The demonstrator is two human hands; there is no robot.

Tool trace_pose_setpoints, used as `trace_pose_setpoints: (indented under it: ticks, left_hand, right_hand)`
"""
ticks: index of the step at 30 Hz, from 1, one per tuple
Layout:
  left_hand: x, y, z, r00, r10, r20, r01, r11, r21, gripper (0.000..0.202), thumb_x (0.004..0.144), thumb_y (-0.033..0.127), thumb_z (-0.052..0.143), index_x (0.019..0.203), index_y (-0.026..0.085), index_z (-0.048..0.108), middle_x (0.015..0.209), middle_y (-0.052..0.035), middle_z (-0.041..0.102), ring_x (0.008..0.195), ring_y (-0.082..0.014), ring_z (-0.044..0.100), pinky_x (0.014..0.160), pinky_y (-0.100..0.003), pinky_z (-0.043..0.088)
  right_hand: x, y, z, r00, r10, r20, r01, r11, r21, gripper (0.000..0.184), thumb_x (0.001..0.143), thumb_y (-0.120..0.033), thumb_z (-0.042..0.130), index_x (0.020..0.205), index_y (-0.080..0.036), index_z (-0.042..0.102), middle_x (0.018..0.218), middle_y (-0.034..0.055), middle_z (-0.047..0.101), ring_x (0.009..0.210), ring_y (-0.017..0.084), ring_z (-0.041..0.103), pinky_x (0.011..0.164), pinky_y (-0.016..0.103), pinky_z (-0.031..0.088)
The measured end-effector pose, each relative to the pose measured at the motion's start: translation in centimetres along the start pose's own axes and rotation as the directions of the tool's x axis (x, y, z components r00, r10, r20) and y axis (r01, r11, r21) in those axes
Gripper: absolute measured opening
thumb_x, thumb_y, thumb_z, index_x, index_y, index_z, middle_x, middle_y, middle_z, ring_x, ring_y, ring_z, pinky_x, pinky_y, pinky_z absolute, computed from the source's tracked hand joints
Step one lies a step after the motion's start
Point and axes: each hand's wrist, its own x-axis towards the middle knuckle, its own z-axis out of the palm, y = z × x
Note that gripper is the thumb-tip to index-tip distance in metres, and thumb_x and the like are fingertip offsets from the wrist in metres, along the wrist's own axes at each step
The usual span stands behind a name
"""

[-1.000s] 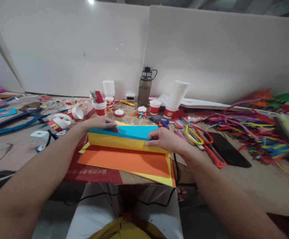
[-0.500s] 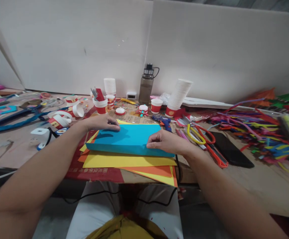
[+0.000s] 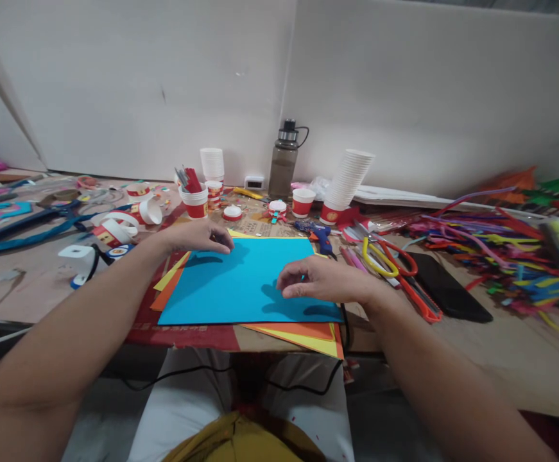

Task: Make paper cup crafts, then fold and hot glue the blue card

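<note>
A bright blue sheet of paper (image 3: pixel 235 292) lies flat on top of a loose stack of coloured sheets. Orange paper (image 3: pixel 315 330) and yellow paper (image 3: pixel 310 343) stick out from under it at the front right, and more edges show at the left. Over the sheet's back left part hovers my left hand (image 3: pixel 205 237), fingers loosely bent and apart, its shadow on the blue. My right hand (image 3: pixel 322 278) is above the right side of the sheet, fingers curved with a gap to the thumb, holding nothing.
To the right lie scissors (image 3: pixel 380 258), a red cutter (image 3: pixel 420 300), a black phone (image 3: pixel 447 289) and many pipe cleaners (image 3: pixel 491 250). Behind stand a water bottle (image 3: pixel 283 163), stacked paper cups (image 3: pixel 347 183) and a blue glue gun (image 3: pixel 321 236). Cut cups (image 3: pixel 115 230) lie at the left.
The front edge of the blue sheet, raised before, now lies flat over the yellow paper. My right hand has let go of it and its fingers have spread; my left hand has lifted slightly.
</note>
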Motion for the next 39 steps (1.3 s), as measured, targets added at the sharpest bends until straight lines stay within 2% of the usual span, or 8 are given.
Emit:
trace_pose_setpoints:
  ticks: [5,9,13,19,31,37,39]
  left_hand:
    - [0.8,-0.5,1.2,0.991,0.084,-0.109,-0.069,0.989,0.132,0.051,0.069,0.051,0.065,0.108,0.019,0.063,0.107,-0.0064,0.064,0.093,-0.0196,0.059,0.077,-0.026,0.044]
    - [1.2,-1.0,1.6,0.984,0.089,-0.157,-0.053,0.974,0.22,0.059,0.066,0.054,0.066,0.113,0.018,0.059,0.114,-0.0092,0.059,0.101,-0.0229,0.056,0.083,-0.029,0.042]
    - [1.5,-1.0,1.7,0.987,0.076,-0.139,-0.037,0.964,0.262,0.059,0.067,0.058,0.064,0.11,0.018,0.059,0.111,-0.0095,0.06,0.098,-0.0239,0.056,0.08,-0.029,0.042]
    - [2.0,-0.5,2.1,0.974,0.057,-0.219,0.014,0.95,0.311,0.056,0.065,0.059,0.064,0.101,0.017,0.06,0.104,-0.0113,0.061,0.095,-0.0259,0.056,0.078,-0.031,0.041]
    - [2.6,0.0,1.6,0.984,-0.096,-0.151,0.134,0.955,0.265,0.062,0.059,0.063,0.064,0.101,0.018,0.058,0.098,-0.0084,0.062,0.084,-0.0236,0.057,0.064,-0.027,0.038]
    - [2.5,0.5,0.9,0.99,-0.095,-0.109,0.119,0.964,0.239,0.042,0.062,0.055,0.065,0.082,0.018,0.063,0.081,-0.0035,0.063,0.073,-0.0201,0.056,0.058,-0.026,0.035]
    - [2.2,0.7,0.7,0.989,-0.103,-0.106,0.123,0.972,0.201,0.037,0.063,0.052,0.065,0.082,0.019,0.064,0.078,-0.0015,0.063,0.071,-0.0188,0.056,0.058,-0.026,0.035]
  right_hand:
    - [0.1,0.2,0.4,0.999,0.025,0.028,-0.026,0.999,0.042,0.044,0.076,-0.051,0.061,0.107,-0.019,0.065,0.098,0.0038,0.067,0.083,0.017,0.059,0.069,0.024,0.043]
    - [0.3,0.2,0.9,0.999,0.044,0.016,-0.044,0.999,0.002,0.047,0.074,-0.052,0.063,0.108,-0.02,0.065,0.099,0.0045,0.067,0.082,0.017,0.059,0.067,0.025,0.043]
    - [0.5,0.0,1.1,1.0,0.014,0.017,-0.013,0.999,-0.045,0.045,0.074,-0.051,0.063,0.107,-0.02,0.065,0.1,0.0051,0.066,0.084,0.017,0.059,0.067,0.024,0.042]
    - [0.8,0.4,1.4,1.0,0.02,0.017,-0.02,0.998,-0.052,0.042,0.073,-0.049,0.065,0.105,-0.022,0.065,0.096,0.0032,0.066,0.08,0.015,0.057,0.064,0.023,0.041]
    - [0.8,0.4,1.6,1.0,0.015,-0.004,-0.015,0.999,-0.048,0.041,0.072,-0.049,0.066,0.103,-0.022,0.065,0.093,0.0022,0.065,0.077,0.014,0.057,0.062,0.022,0.041]
    - [0.7,0.2,1.8,0.999,-0.014,-0.04,0.012,0.998,-0.062,0.036,0.072,-0.044,0.068,0.1,-0.021,0.066,0.09,0.0019,0.065,0.075,0.014,0.057,0.061,0.022,0.041]
    - [0.8,0.2,2.0,0.994,-0.034,-0.106,0.027,0.998,-0.062,0.03,0.074,-0.041,0.067,0.096,-0.021,0.067,0.087,0.0015,0.066,0.073,0.013,0.058,0.061,0.023,0.041]
